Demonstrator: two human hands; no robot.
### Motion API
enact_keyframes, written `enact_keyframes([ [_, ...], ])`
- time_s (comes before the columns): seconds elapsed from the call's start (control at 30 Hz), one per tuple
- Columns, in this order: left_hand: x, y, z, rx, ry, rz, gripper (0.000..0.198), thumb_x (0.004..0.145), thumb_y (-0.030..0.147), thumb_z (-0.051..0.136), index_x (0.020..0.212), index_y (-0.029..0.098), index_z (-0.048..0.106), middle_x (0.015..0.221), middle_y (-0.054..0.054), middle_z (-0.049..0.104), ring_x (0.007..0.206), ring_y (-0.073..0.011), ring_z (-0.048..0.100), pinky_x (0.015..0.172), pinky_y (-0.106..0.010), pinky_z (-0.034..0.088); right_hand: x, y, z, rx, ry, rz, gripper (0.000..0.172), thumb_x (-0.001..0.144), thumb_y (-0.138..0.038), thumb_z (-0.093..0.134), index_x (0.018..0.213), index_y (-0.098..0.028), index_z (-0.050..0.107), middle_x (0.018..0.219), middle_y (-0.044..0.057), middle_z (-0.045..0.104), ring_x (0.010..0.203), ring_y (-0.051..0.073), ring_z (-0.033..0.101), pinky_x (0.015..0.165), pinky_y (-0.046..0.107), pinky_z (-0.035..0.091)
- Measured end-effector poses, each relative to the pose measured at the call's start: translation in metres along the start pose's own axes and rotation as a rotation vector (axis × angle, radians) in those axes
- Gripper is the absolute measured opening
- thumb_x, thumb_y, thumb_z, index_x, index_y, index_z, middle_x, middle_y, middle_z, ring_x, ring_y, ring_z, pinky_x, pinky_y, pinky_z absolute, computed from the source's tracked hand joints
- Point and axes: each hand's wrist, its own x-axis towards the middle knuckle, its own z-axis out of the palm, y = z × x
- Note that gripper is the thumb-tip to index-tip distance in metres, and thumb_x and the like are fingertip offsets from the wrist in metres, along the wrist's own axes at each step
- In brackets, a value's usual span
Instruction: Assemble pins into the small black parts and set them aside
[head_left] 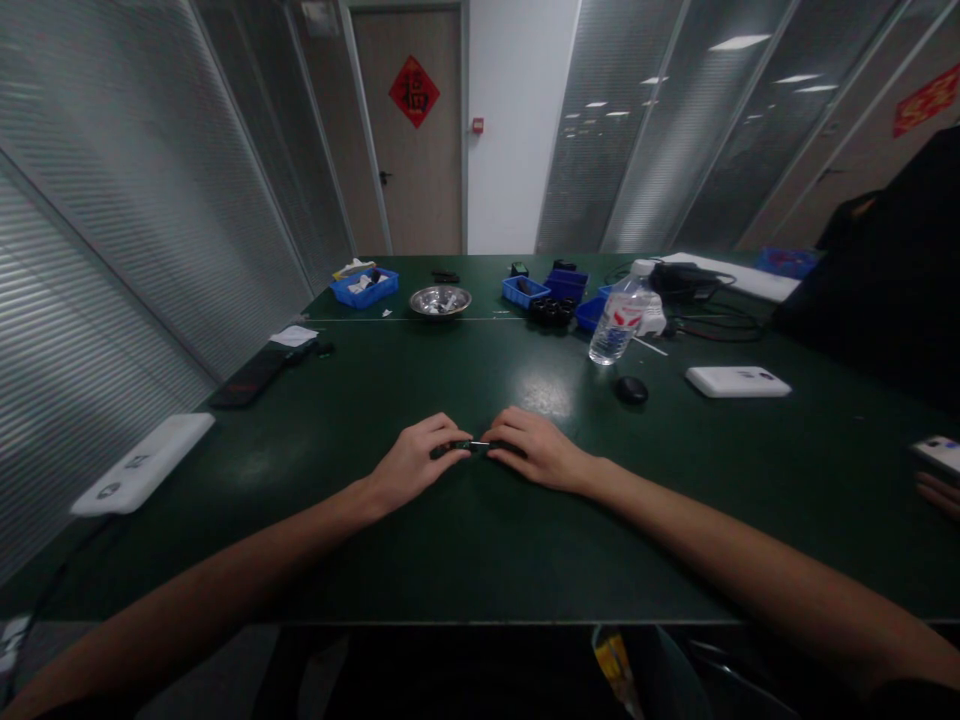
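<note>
Over the middle of the dark green table [315, 560], both hands meet fingertip to fingertip. My left hand [414, 458] is closed in a pinch on a small dark piece [463, 445], mostly covered by the fingers. My right hand [538, 450] is closed around a slim black handle [507, 447], which looks like that of a small screwdriver. A thin bright metal shaft [480, 443] bridges the short gap between the two hands. Whether its tip enters the dark piece or only touches it, I cannot tell.
A black mouse [631, 390], a water bottle [619, 315] and a white power bank [738, 381] stand right. Left lies another white power bank [146, 465]. Behind are a metal bowl [440, 302] and blue trays [365, 289]. Another person's hand [939, 490] holds a phone at the right edge.
</note>
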Motion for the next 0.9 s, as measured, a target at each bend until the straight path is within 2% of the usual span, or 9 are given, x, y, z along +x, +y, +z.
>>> enact_keyframes([
  [0.3,0.0003,-0.0040,0.0040,0.108,0.021,0.068,0.024,0.098,0.024,0.063,0.121,0.021,0.070,0.109,-0.006,0.062,0.102,-0.0196,0.059,0.088,-0.035,0.051,-0.0006,0.0019,0.0024,-0.010,-0.012,-0.013,0.024,0.103,-0.031,0.053,0.120,-0.017,0.064,0.107,0.009,0.063,0.096,0.021,0.058,0.082,0.035,0.049],
  [0.67,0.0011,-0.0008,0.0005,0.120,-0.074,0.064,0.029,0.102,0.028,0.057,0.128,0.021,0.067,0.113,-0.006,0.061,0.102,-0.0192,0.059,0.087,-0.033,0.051,-0.0012,0.0045,0.0061,-0.024,-0.018,-0.033,0.025,0.103,-0.031,0.054,0.120,-0.017,0.066,0.106,0.009,0.064,0.096,0.021,0.058,0.081,0.035,0.049],
  [0.9,0.0011,-0.0037,0.0010,0.108,-0.108,0.110,0.030,0.103,0.028,0.054,0.130,0.023,0.067,0.109,-0.006,0.060,0.099,-0.0189,0.059,0.084,-0.032,0.049,-0.0015,0.0042,0.0044,-0.013,-0.035,-0.056,0.026,0.104,-0.031,0.052,0.122,-0.017,0.066,0.107,0.010,0.064,0.096,0.021,0.059,0.082,0.035,0.050],
])
